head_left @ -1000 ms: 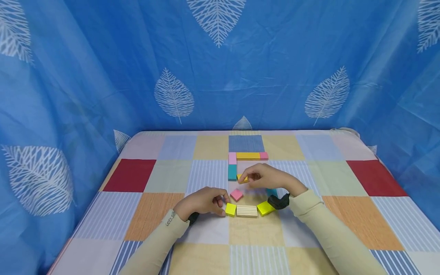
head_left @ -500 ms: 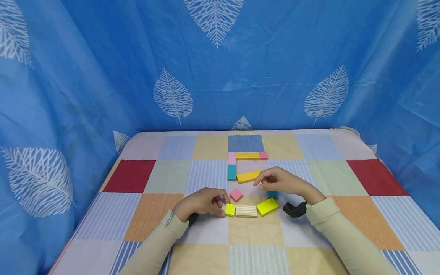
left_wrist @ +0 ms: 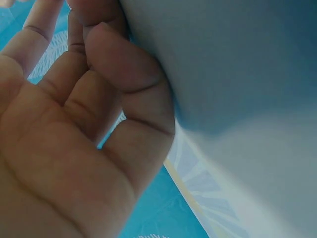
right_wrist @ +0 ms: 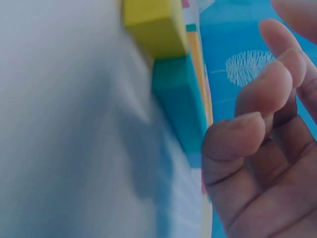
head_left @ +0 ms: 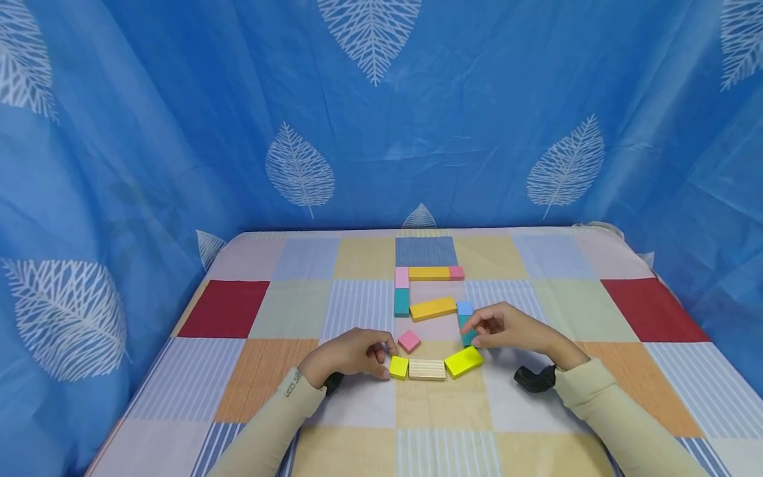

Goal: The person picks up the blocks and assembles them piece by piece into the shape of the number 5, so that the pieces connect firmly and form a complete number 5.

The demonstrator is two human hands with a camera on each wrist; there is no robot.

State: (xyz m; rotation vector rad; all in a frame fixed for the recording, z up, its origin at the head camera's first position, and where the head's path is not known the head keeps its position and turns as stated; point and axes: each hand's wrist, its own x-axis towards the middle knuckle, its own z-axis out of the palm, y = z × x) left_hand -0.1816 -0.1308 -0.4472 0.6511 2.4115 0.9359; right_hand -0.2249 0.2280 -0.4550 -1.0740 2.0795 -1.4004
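Nothing is held by my left hand point(head_left: 354, 354); its loosely curled fingers lie just left of a small yellow cube point(head_left: 399, 368). The left wrist view shows thumb and fingers point(left_wrist: 130, 67) without a block. My right hand point(head_left: 515, 331) hovers with bent, relaxed fingers beside a teal block point(right_wrist: 181, 101), its fingertips overlapping that block in the head view. A light blue cube point(head_left: 465, 308) touches the teal block's far end. A yellow block point(head_left: 464, 362) sits tilted at the near end. Left of the light blue cube, an orange block point(head_left: 433, 309) lies slightly slanted.
A striped wooden block point(head_left: 426, 370) lies between the yellow pieces, and a pink cube point(head_left: 409, 341) sits turned behind it. Farther back, a second teal block point(head_left: 402, 303), a light pink block point(head_left: 402, 277), another orange block point(head_left: 429, 273) and a pink piece point(head_left: 456, 273) form a corner.
My right hand has drawn back to the right, away from the slanted orange block, uncovering it, the light blue cube and the teal block. The left hand has stayed in place.
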